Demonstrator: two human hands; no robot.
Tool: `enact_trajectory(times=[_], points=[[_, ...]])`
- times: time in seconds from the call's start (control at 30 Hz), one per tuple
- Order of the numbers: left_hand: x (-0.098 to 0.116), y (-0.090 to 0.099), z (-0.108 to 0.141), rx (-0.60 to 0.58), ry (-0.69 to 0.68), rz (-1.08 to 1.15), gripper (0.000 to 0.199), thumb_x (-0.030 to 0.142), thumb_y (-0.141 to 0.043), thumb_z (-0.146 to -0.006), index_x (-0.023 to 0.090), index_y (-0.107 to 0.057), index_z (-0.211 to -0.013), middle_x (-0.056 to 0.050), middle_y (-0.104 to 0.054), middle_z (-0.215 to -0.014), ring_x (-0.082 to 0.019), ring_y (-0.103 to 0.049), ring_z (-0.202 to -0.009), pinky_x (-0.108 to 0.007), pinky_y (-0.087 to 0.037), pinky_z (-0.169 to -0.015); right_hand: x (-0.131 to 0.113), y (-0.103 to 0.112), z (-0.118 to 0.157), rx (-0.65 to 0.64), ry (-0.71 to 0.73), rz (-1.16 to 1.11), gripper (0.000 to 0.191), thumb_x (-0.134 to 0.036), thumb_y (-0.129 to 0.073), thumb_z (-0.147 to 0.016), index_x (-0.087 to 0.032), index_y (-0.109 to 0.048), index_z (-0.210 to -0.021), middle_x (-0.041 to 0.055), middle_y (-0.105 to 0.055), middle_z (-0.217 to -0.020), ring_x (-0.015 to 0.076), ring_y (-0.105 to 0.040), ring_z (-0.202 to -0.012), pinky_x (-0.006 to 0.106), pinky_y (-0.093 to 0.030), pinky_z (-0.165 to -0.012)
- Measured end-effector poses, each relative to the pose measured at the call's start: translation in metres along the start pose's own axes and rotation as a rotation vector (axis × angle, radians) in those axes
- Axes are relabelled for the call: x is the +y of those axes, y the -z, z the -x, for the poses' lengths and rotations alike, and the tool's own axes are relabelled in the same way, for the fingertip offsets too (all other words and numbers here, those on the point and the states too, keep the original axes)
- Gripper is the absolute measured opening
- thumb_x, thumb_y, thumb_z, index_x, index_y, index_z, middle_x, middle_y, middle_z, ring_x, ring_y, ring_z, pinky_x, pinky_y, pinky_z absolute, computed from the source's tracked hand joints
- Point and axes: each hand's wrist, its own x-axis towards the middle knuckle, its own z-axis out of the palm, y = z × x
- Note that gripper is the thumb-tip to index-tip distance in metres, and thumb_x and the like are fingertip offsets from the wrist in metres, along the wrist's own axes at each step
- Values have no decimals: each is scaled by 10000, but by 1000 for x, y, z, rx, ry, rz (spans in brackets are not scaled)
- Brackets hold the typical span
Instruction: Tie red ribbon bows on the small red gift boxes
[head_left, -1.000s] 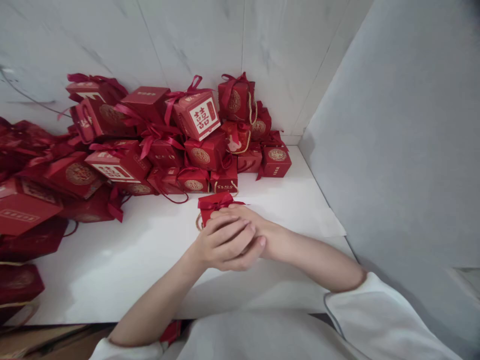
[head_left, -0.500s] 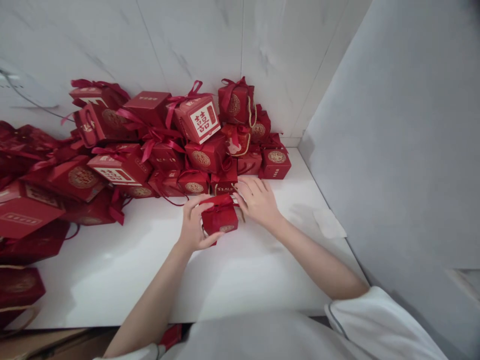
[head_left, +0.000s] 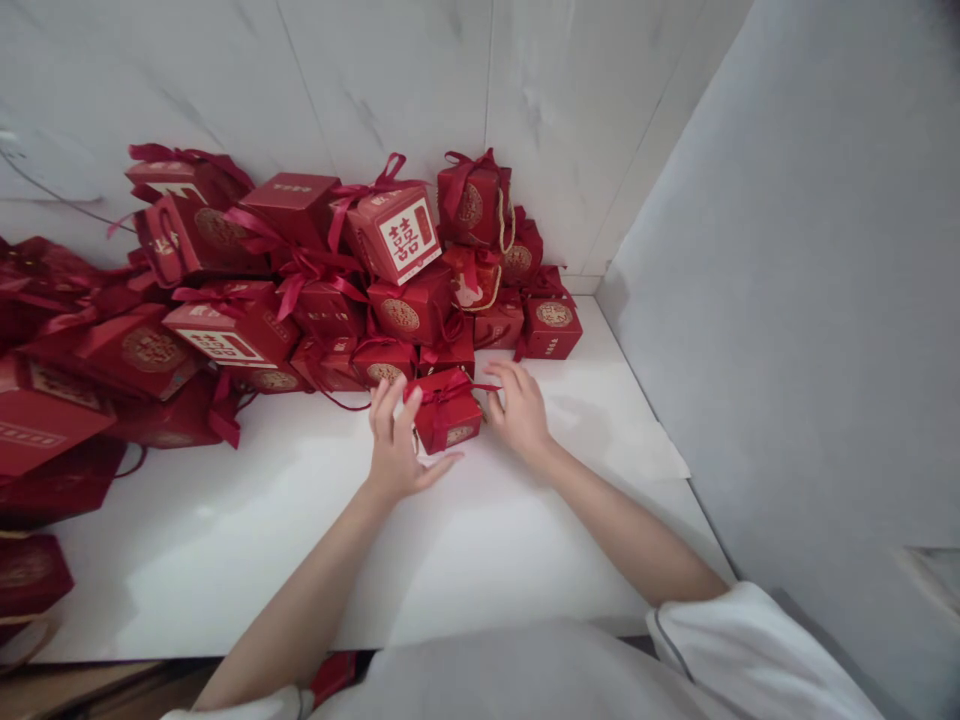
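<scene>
A small red gift box (head_left: 450,420) with a red ribbon bow on top and a gold emblem on its front sits on the white tabletop, in front of the stacked boxes. My left hand (head_left: 396,445) is at its left side, fingers spread and thumb stretched out below the front edge. At the right side is my right hand (head_left: 519,408), its fingers loosely curved and apart. One ribbon end reaches between that thumb and forefinger, with no clear grip on it.
Several similar red boxes are piled along the marbled wall, one with a white label (head_left: 409,240). More boxes (head_left: 56,415) crowd the left side. The white table (head_left: 480,560) meets a grey panel (head_left: 810,300) at right. A pale sheet (head_left: 658,455) lies near that edge.
The gift box has shifted slightly right and away from me and turned a little. My left hand has loosened from around it, and my right hand has drawn back a little from the stacked boxes.
</scene>
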Motion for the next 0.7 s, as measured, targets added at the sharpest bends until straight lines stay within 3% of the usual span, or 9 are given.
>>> enact_trajectory(times=[0.07,0.1,0.17,0.2,0.23,0.3,0.4,0.53,0.7], points=[[38,2,-6,132,-41,218,840,493,-755,-710,291,-382,-1435,-120,-457,-1369,-349,-409,-1332,-560,-352,-1102,-14,20,-22,107,88,126,280,-145,-477,-907,-169,-594,-1161,124,-628,-1242,257,-579,-1113,407,-441,-925],[57,1,-12,94,112,368,820,417,-746,-741,270,-357,-1447,-130,-470,-1353,-324,-452,-1295,-524,-407,-1064,-24,30,-32,166,143,176,241,-146,-475,-922,-175,-610,-1120,116,-646,-1212,249,-593,-1074,392,-437,-898],[90,-3,-29,-137,541,726,791,372,-686,-819,248,-276,-1483,-161,-438,-1417,-309,-469,-1293,-510,-443,-1022,-46,47,-51,214,238,257,233,-125,-444,-939,-174,-619,-1084,108,-669,-1155,233,-604,-1009,365,-428,-845],[102,-6,-39,-312,704,936,666,405,-648,-852,231,-373,-1433,-161,-499,-1375,-305,-510,-1257,-498,-460,-993,-57,52,-57,213,258,288,248,-112,-428,-943,-166,-612,-1100,106,-679,-1115,228,-604,-992,356,-423,-825],[109,-11,-50,-485,817,1168,572,447,-623,-864,191,-477,-1355,-168,-555,-1328,-317,-528,-1245,-500,-453,-996,-68,56,-62,201,268,319,255,-107,-419,-947,-160,-604,-1115,101,-686,-1072,226,-602,-964,353,-415,-806],[113,-19,-68,-566,924,1511,566,473,-707,-787,163,-586,-1244,-158,-624,-1256,-327,-533,-1242,-481,-410,-1038,-87,57,-66,140,277,372,244,-96,-413,-947,-155,-599,-1093,88,-687,-1001,223,-592,-908,354,-393,-765],[108,-27,-83,-430,965,1814,599,399,-791,-691,192,-618,-1226,-101,-679,-1116,-280,-585,-1136,-422,-386,-1028,-104,52,-65,45,343,431,210,-85,-413,-946,-157,-601,-1006,57,-660,-864,201,-553,-776,343,-364,-691],[107,-30,-79,-423,901,1905,624,208,-810,-656,235,-604,-1244,10,-594,-791,-161,-598,-860,-343,-408,-915,-114,51,-58,-11,376,453,224,-53,-401,-927,-173,-582,-873,30,-590,-734,180,-488,-664,335,-341,-617],[113,-35,-66,-429,791,1926,351,192,-822,-620,200,-620,-907,42,-465,-655,-115,-516,-699,-286,-405,-763,-123,54,-49,28,283,323,189,-117,-422,-965,-186,-593,-924,90,-663,-963,220,-599,-873,359,-453,-751]])
